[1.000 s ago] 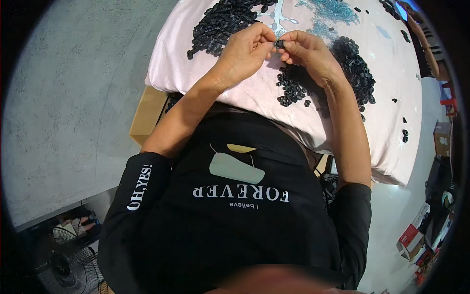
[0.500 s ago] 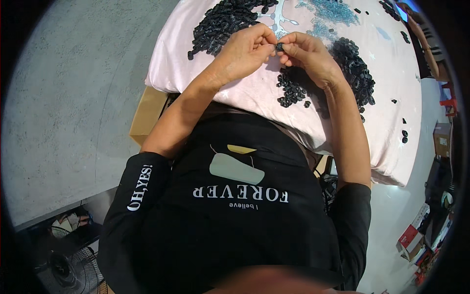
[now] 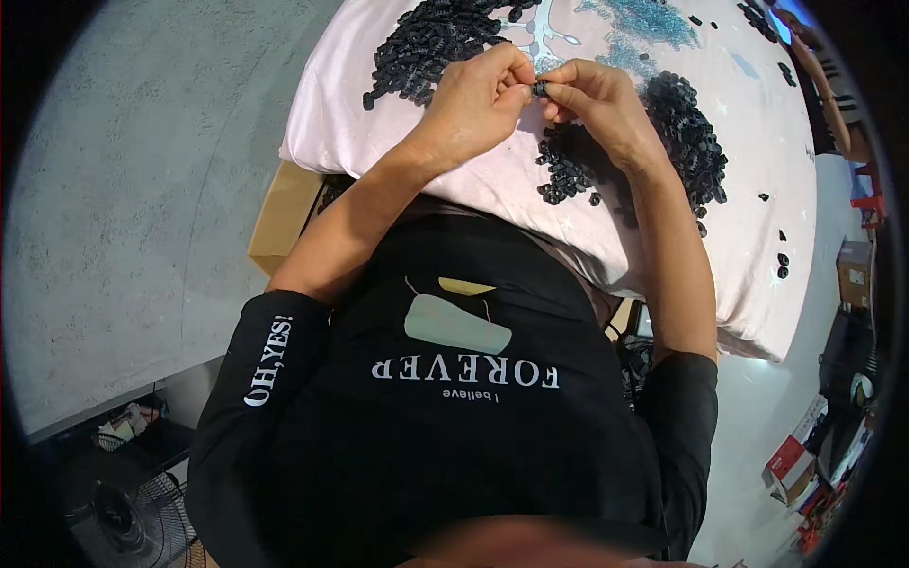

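A small black piece (image 3: 540, 89) is pinched between the fingertips of my left hand (image 3: 483, 99) and my right hand (image 3: 597, 104), over a pale pink cloth (image 3: 757, 142). Behind my left hand lies a big heap of small black pieces (image 3: 417, 52). Beside my right hand are another black heap (image 3: 689, 128) and a smaller scatter of pieces (image 3: 566, 180). Farther back is a patch of tiny light-blue clear pieces (image 3: 625, 28). Their exact shapes are too small to tell.
Another person's arm (image 3: 828, 104) shows at the upper right. A cardboard box (image 3: 284, 208) sits under the cloth-covered surface's left side. A black fan (image 3: 128, 516) stands at lower left, by a grey surface (image 3: 123, 208). Boxes (image 3: 791, 464) lie on the floor at right.
Both hands stay at about the same spot, with small shifts of the fingers around the black piece, which sits slightly lower than a second ago.
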The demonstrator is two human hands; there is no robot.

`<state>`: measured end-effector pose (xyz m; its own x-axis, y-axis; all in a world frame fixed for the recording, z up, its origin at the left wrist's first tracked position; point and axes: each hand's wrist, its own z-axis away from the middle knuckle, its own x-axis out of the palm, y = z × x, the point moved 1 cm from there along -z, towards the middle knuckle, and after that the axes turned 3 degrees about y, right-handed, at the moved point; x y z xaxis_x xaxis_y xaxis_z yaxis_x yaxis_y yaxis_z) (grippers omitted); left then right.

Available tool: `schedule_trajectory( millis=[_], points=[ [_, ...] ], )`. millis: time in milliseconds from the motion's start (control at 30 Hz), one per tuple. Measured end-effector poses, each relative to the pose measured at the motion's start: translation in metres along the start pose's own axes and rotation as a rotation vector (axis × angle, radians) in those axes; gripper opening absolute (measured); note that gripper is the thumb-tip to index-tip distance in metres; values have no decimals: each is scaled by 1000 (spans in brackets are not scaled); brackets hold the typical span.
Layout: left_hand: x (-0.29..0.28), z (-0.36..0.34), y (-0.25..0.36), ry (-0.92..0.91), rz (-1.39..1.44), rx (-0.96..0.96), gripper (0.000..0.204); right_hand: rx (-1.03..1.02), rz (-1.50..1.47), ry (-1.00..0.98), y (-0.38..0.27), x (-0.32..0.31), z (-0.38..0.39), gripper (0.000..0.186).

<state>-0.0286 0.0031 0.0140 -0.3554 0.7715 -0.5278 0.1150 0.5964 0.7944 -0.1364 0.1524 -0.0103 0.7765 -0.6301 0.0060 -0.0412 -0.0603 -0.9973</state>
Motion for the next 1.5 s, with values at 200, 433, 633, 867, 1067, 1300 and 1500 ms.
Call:
schedule_trajectory(
  millis=[200, 433, 633, 867, 1067, 1300, 1500],
  points=[
    [-1, -2, 13, 80, -134, 53, 10, -184, 78, 97, -2, 6, 0, 12],
    [-3, 0, 20, 193, -58, 158, 6, -265, 92, 162, -9, 13, 6, 13],
    [0, 0, -1, 9, 192, 33, 14, -144, -29, 40, -9, 4, 2, 15],
    [-8, 4, 6, -153, 94, 35, 33, -71, -114, -45, -3, 0, 2, 27],
    [-12, 6, 13, -190, -88, 161, 39, -32, -180, -116, 0, 1, 1, 34],
    [-10, 5, 10, -142, -67, 274, 34, -3, -175, -160, 1, 2, 2, 35],
    [-7, 9, 5, -84, -34, 239, 28, 5, -159, -180, -1, 5, 3, 35]
  ],
)
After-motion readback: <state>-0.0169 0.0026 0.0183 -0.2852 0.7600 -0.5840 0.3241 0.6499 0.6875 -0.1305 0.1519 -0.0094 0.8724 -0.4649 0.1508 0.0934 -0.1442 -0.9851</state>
